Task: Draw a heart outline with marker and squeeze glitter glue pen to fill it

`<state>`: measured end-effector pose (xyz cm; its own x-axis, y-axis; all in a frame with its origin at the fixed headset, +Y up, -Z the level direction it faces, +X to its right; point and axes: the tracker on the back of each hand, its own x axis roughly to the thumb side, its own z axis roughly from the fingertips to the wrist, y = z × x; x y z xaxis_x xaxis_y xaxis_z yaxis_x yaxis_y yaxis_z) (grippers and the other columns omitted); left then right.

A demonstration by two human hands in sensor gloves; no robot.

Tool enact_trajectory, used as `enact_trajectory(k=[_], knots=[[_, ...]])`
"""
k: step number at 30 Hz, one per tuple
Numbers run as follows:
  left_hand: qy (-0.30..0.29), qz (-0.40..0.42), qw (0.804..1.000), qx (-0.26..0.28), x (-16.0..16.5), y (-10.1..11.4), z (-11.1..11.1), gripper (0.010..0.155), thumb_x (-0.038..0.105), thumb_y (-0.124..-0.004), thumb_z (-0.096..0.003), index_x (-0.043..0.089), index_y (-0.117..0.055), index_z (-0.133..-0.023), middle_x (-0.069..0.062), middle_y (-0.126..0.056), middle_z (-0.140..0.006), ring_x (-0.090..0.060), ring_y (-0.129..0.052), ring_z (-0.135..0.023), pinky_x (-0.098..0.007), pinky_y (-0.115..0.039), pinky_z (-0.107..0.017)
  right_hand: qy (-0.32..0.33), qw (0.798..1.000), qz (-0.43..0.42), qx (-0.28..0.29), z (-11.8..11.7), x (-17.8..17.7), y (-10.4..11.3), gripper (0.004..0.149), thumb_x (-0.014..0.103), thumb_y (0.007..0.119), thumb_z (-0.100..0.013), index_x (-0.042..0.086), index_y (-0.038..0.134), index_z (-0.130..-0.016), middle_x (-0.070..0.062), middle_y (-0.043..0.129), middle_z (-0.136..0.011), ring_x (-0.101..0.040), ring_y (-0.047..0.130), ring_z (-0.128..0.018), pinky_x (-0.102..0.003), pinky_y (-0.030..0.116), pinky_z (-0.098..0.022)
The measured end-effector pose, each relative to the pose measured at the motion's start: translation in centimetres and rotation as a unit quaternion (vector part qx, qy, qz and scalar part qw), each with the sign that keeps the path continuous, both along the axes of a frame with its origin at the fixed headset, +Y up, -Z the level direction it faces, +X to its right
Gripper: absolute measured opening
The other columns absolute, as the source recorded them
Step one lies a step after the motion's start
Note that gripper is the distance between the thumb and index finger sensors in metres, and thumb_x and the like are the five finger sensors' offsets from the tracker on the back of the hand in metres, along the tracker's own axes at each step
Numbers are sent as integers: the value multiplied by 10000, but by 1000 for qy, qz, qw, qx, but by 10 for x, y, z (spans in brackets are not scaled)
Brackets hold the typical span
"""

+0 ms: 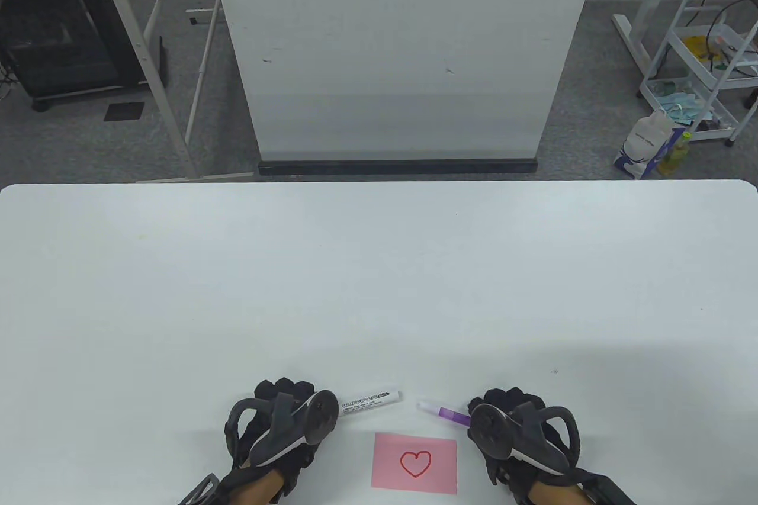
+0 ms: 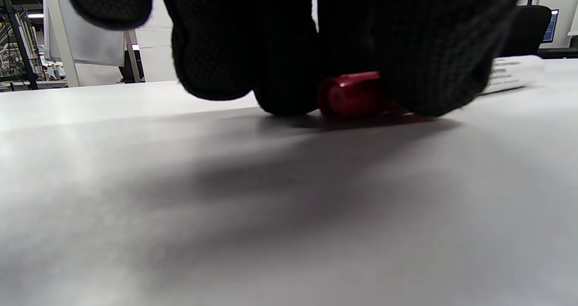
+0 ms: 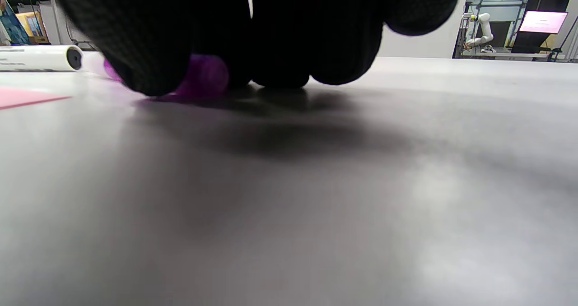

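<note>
A pink paper (image 1: 415, 463) with a red heart outline (image 1: 415, 463) lies at the table's near edge, between my hands. The marker (image 1: 372, 398) lies flat behind the paper, its white barrel pointing right. My left hand (image 1: 287, 407) grips its red cap (image 2: 353, 94), which is pinched between thumb and fingers (image 2: 212, 67) down on the table. The purple glitter glue pen (image 1: 445, 412) lies to the paper's right, tip pointing left. My right hand (image 1: 503, 407) holds its rear end (image 3: 204, 76), fingers (image 3: 316, 48) curled over it against the tabletop.
The white table (image 1: 379, 292) stretches far beyond the hands. A white board (image 1: 402, 49) stands on the floor past the far edge, with a cart (image 1: 704, 79) at the right.
</note>
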<state>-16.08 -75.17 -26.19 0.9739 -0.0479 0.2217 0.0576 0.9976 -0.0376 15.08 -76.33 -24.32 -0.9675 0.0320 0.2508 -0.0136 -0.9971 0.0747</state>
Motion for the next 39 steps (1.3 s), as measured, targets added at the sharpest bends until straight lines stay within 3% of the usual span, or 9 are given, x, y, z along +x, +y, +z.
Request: enact_trajectory(k=[3,7,13,17,25,35,39], knots=[[1,0,1000,-1,0,0,1,486,508,-888,-397,304,-896,-838,-17,-935,-854,-328,-896,-761,-665,-612,-654,6,1000,5,-1,0,-2,0,459,410,873,-401,215,878,-816,-147,850,-869,-378,859,-718,-574,668,-588],[-9,11,1000,10,-1,1,4,651,591,-867,-369,294,-803,-945,-45,-885,-919,-336,-875,-778,-662,-610,-655,13,1000,17,-18,-2,-5,-2,459,411,847,-415,194,832,-819,-160,819,-879,-393,827,-722,-587,639,-592],[-69,38,994,70,13,10,21,731,618,-861,-350,296,-733,-994,-55,-838,-957,-331,-861,-786,-651,-618,-651,41,999,4,-14,0,-4,-1,463,449,822,-415,202,817,-807,-147,814,-877,-383,817,-720,-584,625,-597],[-115,54,986,103,27,15,37,699,595,-859,-363,302,-735,-986,-45,-838,-956,-317,-873,-776,-630,-640,-641,66,996,-52,-19,6,-5,5,461,458,818,-407,211,824,-796,-138,824,-868,-374,825,-711,-579,629,-594],[-165,115,974,100,45,19,54,649,558,-858,-373,302,-756,-962,-23,-879,-917,-290,-911,-738,-601,-676,-624,136,983,-124,-20,27,-24,21,460,466,810,-406,222,824,-795,-126,827,-867,-361,830,-709,-571,633,-596],[-204,128,964,112,55,20,63,439,455,-850,-402,323,-886,-819,25,-984,-766,-246,-972,-651,-578,-712,-603,167,973,-158,-18,35,-27,24,453,471,798,-404,228,823,-787,-116,833,-859,-350,838,-700,-565,638,-595],[-207,127,966,86,57,20,62,448,415,-743,-446,268,-852,-854,-7,-963,-773,-267,-949,-666,-597,-690,-612,167,968,-184,-22,35,-26,27,448,457,790,-407,222,807,-788,-123,823,-858,-351,832,-696,-570,626,-599]])
